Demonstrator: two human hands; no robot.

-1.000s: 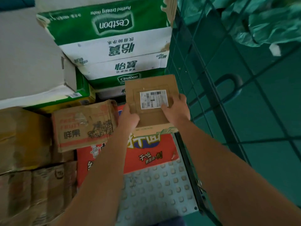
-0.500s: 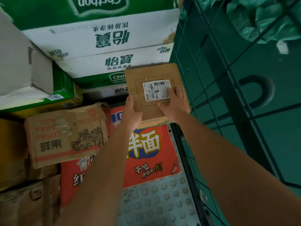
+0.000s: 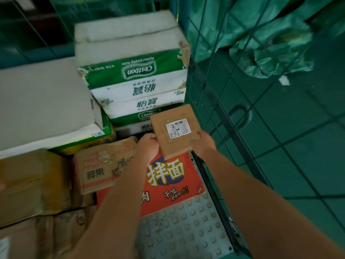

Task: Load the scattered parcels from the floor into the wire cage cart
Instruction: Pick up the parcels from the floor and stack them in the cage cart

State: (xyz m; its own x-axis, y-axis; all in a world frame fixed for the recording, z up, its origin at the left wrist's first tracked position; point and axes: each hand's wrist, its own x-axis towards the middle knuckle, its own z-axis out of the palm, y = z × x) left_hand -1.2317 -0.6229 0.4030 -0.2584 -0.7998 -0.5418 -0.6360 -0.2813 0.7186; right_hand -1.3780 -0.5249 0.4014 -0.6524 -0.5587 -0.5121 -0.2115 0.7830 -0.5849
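Flat cardboard parcel pinched at its near corners by left hand and right hand, tilted above red noodle carton inside wire cage cart; risk: slipping from 2 shallow edge grips, sliding off.

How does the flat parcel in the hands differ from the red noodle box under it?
The flat parcel is plain brown with one white label; the red noodle box is printed with large characters. The parcel is held by both the left hand and right hand; the box lies in the cart. The parcel's face is smaller. Both are cardboard.
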